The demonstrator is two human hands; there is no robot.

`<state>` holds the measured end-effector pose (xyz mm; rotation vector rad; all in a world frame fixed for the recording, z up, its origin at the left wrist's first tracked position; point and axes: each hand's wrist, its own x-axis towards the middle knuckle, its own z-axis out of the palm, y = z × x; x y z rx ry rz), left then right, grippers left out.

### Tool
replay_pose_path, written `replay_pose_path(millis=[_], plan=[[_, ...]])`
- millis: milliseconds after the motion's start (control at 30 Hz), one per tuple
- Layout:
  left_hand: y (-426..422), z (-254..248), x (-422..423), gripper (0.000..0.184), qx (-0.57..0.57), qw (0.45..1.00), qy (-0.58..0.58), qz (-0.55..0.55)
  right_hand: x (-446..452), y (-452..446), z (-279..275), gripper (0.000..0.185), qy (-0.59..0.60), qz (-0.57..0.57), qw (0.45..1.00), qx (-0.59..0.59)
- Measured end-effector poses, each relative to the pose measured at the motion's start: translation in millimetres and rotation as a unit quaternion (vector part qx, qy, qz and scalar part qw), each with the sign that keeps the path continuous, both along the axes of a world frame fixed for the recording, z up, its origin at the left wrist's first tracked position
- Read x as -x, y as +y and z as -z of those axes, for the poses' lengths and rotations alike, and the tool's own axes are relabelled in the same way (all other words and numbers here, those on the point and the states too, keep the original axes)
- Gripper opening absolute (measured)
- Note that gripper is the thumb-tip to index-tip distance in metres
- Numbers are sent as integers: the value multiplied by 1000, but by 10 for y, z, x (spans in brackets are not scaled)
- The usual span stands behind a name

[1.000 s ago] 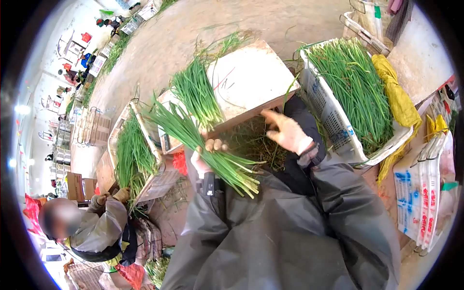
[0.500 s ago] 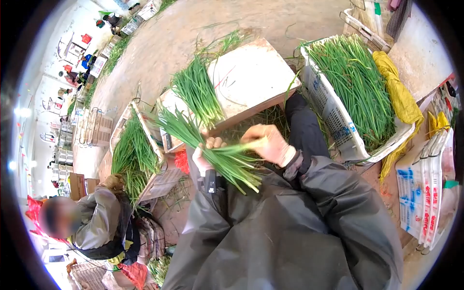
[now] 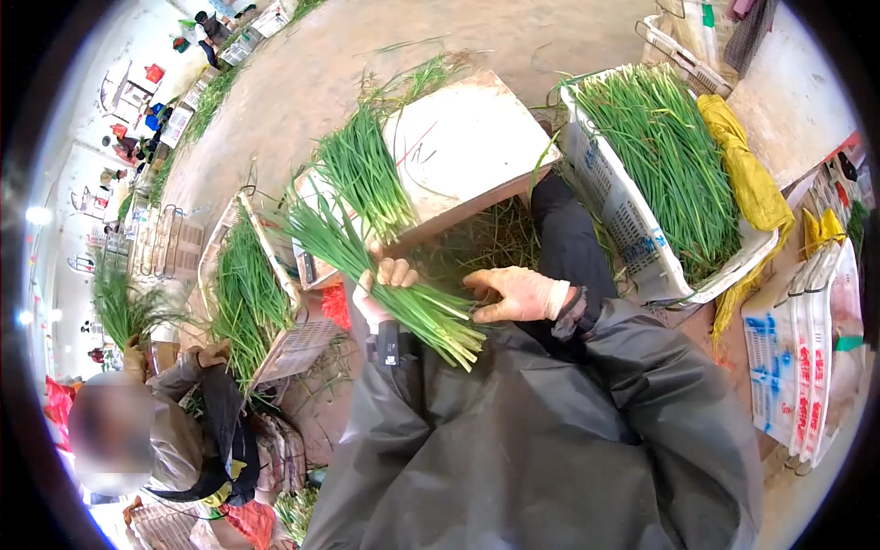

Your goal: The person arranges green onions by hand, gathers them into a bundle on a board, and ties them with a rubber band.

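My left hand [image 3: 385,291] is closed round a bunch of green chives [image 3: 417,314]. The leaves fan out to the upper left and the pale stem ends point to the lower right. Beside those stems is my right hand [image 3: 521,293], gloved, its thumb and fingers apart with nothing visible between them. Another bundle of chives [image 3: 365,179] lies on the white-topped board [image 3: 467,137] ahead of me. A dark band with a small black device [image 3: 389,344] sits at my left wrist.
At right stands a white crate [image 3: 632,225] full of chives, with a yellow sack [image 3: 738,156] over its edge. Stacked crates [image 3: 797,357] are further right. On the left, a co-worker [image 3: 179,440] lifts greens [image 3: 124,307] beside another crate [image 3: 289,353].
My right hand has moved from above the bunch down beside its stems, and its fingers have spread. The co-worker at left has raised a bunch of greens.
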<state>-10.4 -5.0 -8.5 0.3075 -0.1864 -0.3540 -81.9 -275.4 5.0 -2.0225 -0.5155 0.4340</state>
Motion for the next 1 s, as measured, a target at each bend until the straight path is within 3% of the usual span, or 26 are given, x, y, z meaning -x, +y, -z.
replay_pose_path(millis=[133, 200, 367, 400, 500, 533, 600, 667, 733, 800, 867, 1000], plan=[[41, -4, 7, 45, 6, 1000, -5, -7, 6, 91, 87, 55, 0, 28, 996, -83], [64, 21, 5, 44, 11, 1000, -11, -20, 18, 75, 117, 38, -158, 66, 982, -81], [93, 52, -53, 42, 32, 999, -25, -12, 15, 40, 308, 19, -284, 14, 956, 66], [87, 43, -43, 41, 39, 999, -24, -14, 15, 1, 220, 12, -297, 51, 948, 103], [87, 32, -22, 40, 59, 998, -7, -24, -84, -275, 364, 10, -234, 84, 904, 347], [88, 21, -22, 40, 63, 998, -1, -29, -124, -370, 409, 14, -163, 93, 894, 408], [69, -13, -32, 38, 62, 997, -13, -37, -60, -520, 369, 21, -158, 136, 920, 333], [66, -4, -15, 37, 58, 997, -9, -45, -28, -472, 272, 26, -153, 113, 967, 170], [75, 83, -72, 37, 69, 996, -54, -23, 10, -290, 72, 31, -164, 50, 982, 85], [94, 156, -132, 41, 80, 989, -126, 16, 112, -56, -28, 31, -182, 29, 981, 69], [58, 69, -87, 36, 59, 996, -59, -23, 80, 110, 201, 25, -213, -33, 969, 124], [70, 28, -49, 32, 50, 998, -23, -39, 84, 114, 207, 20, -207, 45, 970, 116]])
